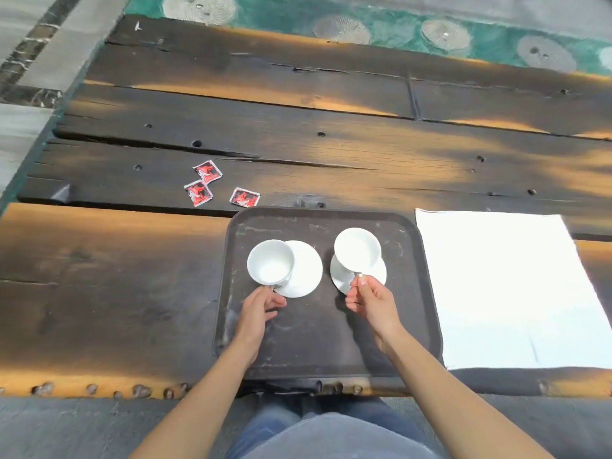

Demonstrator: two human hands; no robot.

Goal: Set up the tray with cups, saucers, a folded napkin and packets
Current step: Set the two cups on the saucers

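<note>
A dark square tray (pixel 318 342) lies on the wooden table in front of me. Two white saucers sit on it: the left saucer (pixel 306 271) and the right saucer (pixel 344 279). My left hand (pixel 256 309) pinches the handle of the left white cup (pixel 271 261), which overlaps the left saucer's left edge. My right hand (pixel 371 298) pinches the handle of the right white cup (pixel 357 248), held over the right saucer. A white napkin (pixel 510 286) lies unfolded to the right of the tray. Three red packets (pixel 207 172) (pixel 198 192) (pixel 245 197) lie on the table beyond the tray's left corner.
The table is made of dark, worn planks (pixel 298 134) with gaps and holes. Its near edge (pixel 99 389) runs just above my knees. A green patterned rug (pixel 397 24) lies on the floor beyond the far edge.
</note>
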